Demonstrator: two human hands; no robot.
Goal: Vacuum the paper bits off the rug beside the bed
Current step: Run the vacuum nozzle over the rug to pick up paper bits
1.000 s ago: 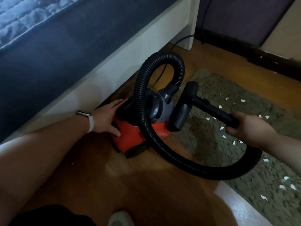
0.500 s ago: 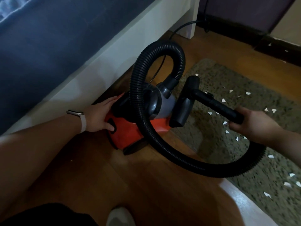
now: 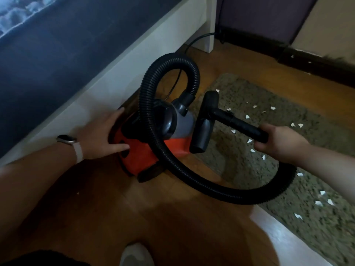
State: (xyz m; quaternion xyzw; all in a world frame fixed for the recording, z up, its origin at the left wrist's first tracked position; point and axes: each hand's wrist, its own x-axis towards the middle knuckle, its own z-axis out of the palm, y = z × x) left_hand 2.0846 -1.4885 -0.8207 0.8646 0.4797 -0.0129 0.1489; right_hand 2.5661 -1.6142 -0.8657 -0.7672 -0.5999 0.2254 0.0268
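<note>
left hand (image 3: 99, 137) still flat on vacuum (image 3: 146, 150) | right hand (image 3: 278, 143) still wrapped round wand (image 3: 240, 124), nozzle (image 3: 206, 121) barely shifted | paper bits (image 3: 249, 141) all still on rug (image 3: 288, 169), probably just switching on

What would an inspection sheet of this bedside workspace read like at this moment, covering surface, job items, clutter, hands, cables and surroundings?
Surface: brown wooden floor, with a shaggy olive-grey rug on it.
Job's things: orange and grey canister vacuum on the floor beside the rug; ribbed black hose looping to a black wand; black floor nozzle at the rug's near edge; white paper bits scattered over the rug.
Clutter: nothing seen.
Hands: left hand resting on the vacuum body, white wristband on its wrist; right hand gripping the wand.
Cables: thin black power cord running behind the vacuum towards the wall.
Surroundings: white bed frame with dark blue bedding; dark skirting board.
</note>
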